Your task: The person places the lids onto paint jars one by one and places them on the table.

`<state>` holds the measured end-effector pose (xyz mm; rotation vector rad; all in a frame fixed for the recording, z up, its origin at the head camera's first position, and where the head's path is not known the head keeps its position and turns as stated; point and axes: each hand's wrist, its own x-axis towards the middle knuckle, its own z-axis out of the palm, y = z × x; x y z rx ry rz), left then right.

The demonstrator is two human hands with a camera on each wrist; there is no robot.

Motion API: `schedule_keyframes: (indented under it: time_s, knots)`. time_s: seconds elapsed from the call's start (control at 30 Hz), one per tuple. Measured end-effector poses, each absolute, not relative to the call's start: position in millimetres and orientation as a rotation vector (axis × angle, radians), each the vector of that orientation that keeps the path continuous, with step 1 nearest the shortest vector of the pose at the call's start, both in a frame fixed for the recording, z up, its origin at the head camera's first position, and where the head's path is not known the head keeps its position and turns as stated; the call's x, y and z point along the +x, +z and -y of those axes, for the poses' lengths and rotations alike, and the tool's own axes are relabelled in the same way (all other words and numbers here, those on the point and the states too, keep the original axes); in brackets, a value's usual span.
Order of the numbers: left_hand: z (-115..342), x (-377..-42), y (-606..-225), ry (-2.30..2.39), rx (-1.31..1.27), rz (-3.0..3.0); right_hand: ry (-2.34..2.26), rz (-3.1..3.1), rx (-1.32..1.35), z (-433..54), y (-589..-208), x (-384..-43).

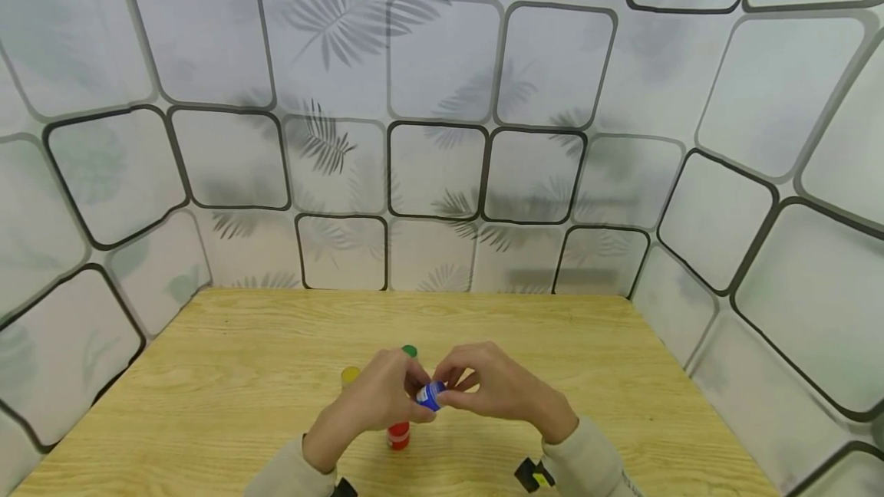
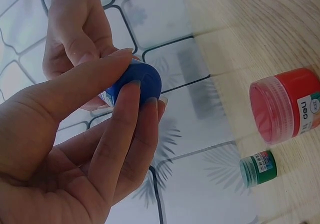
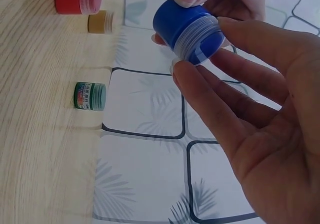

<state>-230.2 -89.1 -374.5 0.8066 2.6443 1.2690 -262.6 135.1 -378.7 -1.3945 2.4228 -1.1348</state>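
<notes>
A small blue paint jar point(image 1: 431, 396) is held tilted above the table between both hands. My left hand point(image 1: 380, 396) grips the jar's blue body point(image 2: 145, 78), thumb on one side and fingertips on the other. At the clear ridged lid point(image 3: 196, 37), the thumb and a finger of my right hand point(image 1: 499, 386) pinch the rim from opposite sides. In the right wrist view the lid sits on the jar. A red paint jar point(image 1: 398, 437) stands just below the left hand, partly hidden by it.
On the wooden table point(image 1: 594, 374) stand a yellow-lidded jar point(image 1: 350, 375), left of the hands, and a green jar point(image 1: 410, 350) behind them. A patterned wall covering point(image 1: 435, 251) rises at the table's back edge and continues along both sides.
</notes>
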Motion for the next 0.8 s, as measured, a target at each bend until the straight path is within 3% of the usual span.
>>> schedule_keyframes:
  time_s: [0.47,0.8]
  knots:
    - [89.3,-230.6,-374.7,1.27,0.82,-2.638,-1.11,-2.451,-1.344,-134.4,-379.1,-263.5]
    - [90.7,-232.5,-375.8,1.248,0.807,-2.672,-1.078,-2.481,-1.549,-134.7,-379.3,-263.8]
